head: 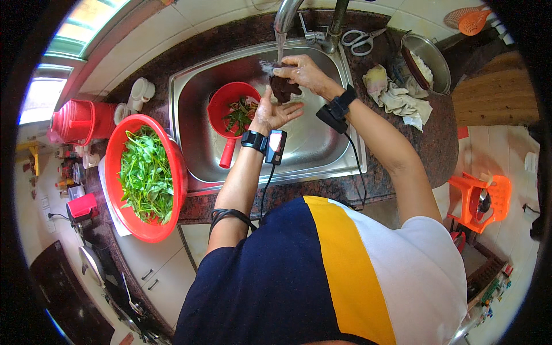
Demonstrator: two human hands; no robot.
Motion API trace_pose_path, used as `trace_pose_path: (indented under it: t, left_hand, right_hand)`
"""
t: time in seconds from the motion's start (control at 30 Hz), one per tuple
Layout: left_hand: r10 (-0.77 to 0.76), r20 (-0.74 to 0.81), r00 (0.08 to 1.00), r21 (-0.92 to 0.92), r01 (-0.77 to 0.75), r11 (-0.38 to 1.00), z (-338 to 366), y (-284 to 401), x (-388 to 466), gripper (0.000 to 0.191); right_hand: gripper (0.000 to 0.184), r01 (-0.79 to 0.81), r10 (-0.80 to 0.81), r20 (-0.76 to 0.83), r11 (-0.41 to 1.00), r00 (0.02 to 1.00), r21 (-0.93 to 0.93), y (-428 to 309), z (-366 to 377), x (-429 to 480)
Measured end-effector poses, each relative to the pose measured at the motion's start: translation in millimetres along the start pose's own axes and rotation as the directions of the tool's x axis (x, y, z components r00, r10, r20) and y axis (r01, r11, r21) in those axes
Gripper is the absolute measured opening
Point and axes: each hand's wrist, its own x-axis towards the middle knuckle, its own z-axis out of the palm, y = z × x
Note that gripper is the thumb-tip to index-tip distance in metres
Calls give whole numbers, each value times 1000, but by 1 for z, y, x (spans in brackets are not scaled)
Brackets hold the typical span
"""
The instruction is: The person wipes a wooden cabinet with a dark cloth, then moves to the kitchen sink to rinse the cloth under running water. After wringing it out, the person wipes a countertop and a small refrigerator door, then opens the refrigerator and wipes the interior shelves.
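Observation:
Water runs from the metal faucet [288, 18] onto a dark brown, wet piece of food or similar soft matter [282, 88], whose exact kind I cannot tell. My right hand [304, 74] pinches its top between thumb and fingers. Just below and to the left, my left hand [274, 113] is spread, palm up, with its fingers apart and nothing held. Both are over the stainless steel sink [302, 148]. A red plastic ladle [214, 113] with its handle towards me sits in the sink, holding green leafy scraps [240, 115].
Left of the sink, a tilted red basin [113, 172] holds leafy greens [146, 179], with a red lidded bucket [82, 120] behind. Scissors [362, 42], a crumpled cloth [399, 99] and a metal pot [440, 64] lie to the right. Cables hang from both wrists.

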Motion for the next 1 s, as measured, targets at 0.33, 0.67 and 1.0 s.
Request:
trace_pose_path:
  t: [0.33,0.67,1.0]
  left_hand:
    - [132,-120,984,-112,-146,983,9,-6,2,62]
    - [105,186,977,278,-154,948,10,-14,-31,36]
    - [-47,300,953,99,18,995,9,-20,-43,41]
  right_hand:
    - [18,13,-38,209,993,977,118,-21,-4,-64]
    - [23,-118,117,15,989,993,87,2,-15,-24]
    - [97,-505,435,259,775,862,380,46,-11,-49]
